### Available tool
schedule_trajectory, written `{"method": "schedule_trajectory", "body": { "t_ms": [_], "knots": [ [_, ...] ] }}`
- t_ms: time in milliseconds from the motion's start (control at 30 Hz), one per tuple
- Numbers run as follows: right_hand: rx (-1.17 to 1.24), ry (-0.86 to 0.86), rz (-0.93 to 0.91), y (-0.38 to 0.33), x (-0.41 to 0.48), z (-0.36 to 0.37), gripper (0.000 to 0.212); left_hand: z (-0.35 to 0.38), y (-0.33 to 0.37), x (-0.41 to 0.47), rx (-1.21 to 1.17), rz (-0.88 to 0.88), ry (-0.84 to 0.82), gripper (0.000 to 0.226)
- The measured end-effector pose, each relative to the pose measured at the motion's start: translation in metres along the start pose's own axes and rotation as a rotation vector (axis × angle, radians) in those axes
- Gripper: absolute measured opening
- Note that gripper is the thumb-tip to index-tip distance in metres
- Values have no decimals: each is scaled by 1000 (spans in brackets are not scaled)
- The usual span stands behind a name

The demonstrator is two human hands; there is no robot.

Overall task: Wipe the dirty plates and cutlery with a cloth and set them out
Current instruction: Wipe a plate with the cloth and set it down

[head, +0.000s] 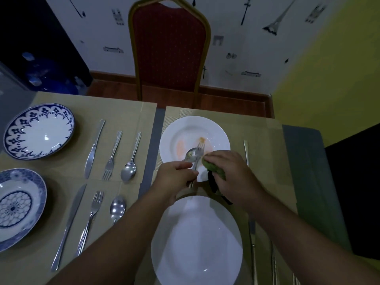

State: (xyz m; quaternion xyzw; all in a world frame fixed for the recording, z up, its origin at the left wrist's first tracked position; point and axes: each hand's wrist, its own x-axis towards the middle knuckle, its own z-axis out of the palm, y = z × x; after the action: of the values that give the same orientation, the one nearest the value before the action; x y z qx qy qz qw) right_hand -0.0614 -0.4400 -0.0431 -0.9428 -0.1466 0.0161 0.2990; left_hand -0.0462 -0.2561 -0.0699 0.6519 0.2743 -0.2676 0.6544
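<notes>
A white plate (213, 128) smeared with orange sauce sits at the far middle of the table. Over its near rim my left hand (174, 176) grips a spoon (190, 154) and a fork (199, 150) together by their handles. My right hand (230, 171) holds a bunched green cloth (213, 170) against the cutlery, just right of the fork. A clean white plate (197, 243) lies nearer to me. A knife (246, 150) lies right of the dirty plate, and another knife (252, 243) lies beside the near plate.
On the left, two blue-patterned plates (39, 130) (18, 206) each have a knife, fork and spoon laid beside them on beige placemats (127, 112). A red chair (168, 48) stands at the table's far side. The table edge runs along the right.
</notes>
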Motion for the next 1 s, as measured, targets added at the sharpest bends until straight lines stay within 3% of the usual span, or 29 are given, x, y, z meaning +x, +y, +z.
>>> {"method": "schedule_trajectory", "body": {
  "t_ms": [133, 300, 367, 467, 600, 733, 833, 933, 1000],
  "knots": [
    [-94, -89, -195, -23, 19, 11, 36, -18, 6, -17, -169, -22, -116, 28],
    [-282, -179, -96, 3, 58, 17, 42, -42, 7, -35, -267, -91, -155, 30],
    [-274, -102, -1, 10, 64, 16, 44, -46, 6, -31, -269, -107, -143, 32],
    [-213, 41, -5, -12, 53, 12, 40, -50, 14, -24, -122, -94, -165, 32],
    [-215, -153, -224, -36, 36, 28, 32, -53, 23, -22, 27, -75, -222, 22],
    [-268, -96, -67, -5, 50, 27, 39, -61, 17, -22, 70, -126, -279, 20],
    [-211, 35, 55, -2, 50, 14, 43, -54, 19, -22, 101, -95, -214, 13],
    [-187, 142, 75, -21, 36, 7, 44, -44, 24, -18, 195, -9, -128, 18],
    [-180, 157, -9, -35, 27, 8, 42, -39, 27, -17, 259, 72, -81, 21]
  ]
}}
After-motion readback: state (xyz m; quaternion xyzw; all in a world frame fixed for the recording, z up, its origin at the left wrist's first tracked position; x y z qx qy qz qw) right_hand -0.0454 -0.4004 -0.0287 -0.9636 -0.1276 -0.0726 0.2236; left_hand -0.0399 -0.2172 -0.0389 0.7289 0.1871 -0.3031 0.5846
